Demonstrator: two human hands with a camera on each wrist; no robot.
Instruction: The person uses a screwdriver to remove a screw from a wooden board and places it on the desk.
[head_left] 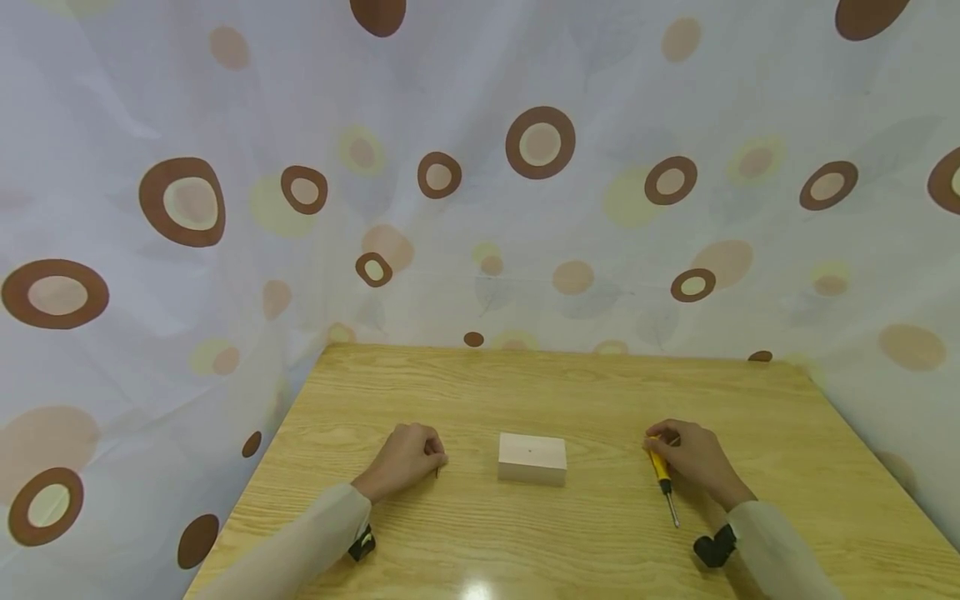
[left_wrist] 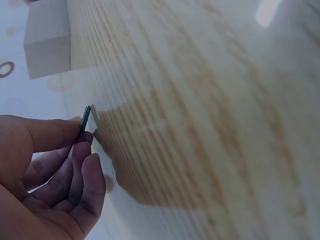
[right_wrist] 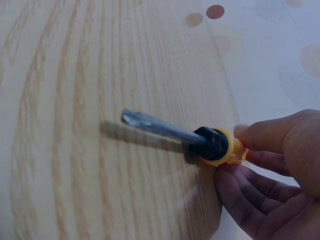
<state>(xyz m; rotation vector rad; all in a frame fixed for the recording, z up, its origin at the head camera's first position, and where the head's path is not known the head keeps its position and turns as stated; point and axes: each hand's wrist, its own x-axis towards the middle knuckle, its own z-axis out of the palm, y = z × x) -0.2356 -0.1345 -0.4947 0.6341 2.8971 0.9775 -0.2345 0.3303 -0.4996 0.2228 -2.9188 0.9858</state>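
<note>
Between thumb and fingers my left hand point(head_left: 407, 457) pinches a small dark screw point(left_wrist: 85, 119), its threaded end sticking out in the left wrist view. At the right, my right hand point(head_left: 692, 454) holds a screwdriver point(head_left: 660, 463) by its yellow handle. The metal shaft point(right_wrist: 160, 129) points back toward me, low over the tabletop, and casts a shadow on it. A pale rectangular block point(head_left: 532, 460) sits on the table between the hands, with a small dark hole in its top face. Neither hand touches the block.
The wood-grain table point(head_left: 480, 533) runs back to a white curtain point(head_left: 480, 208) with brown and yellow circles, which also hangs along both sides. Black straps with small devices are on both wrists, below the pale sleeves point(head_left: 315, 533).
</note>
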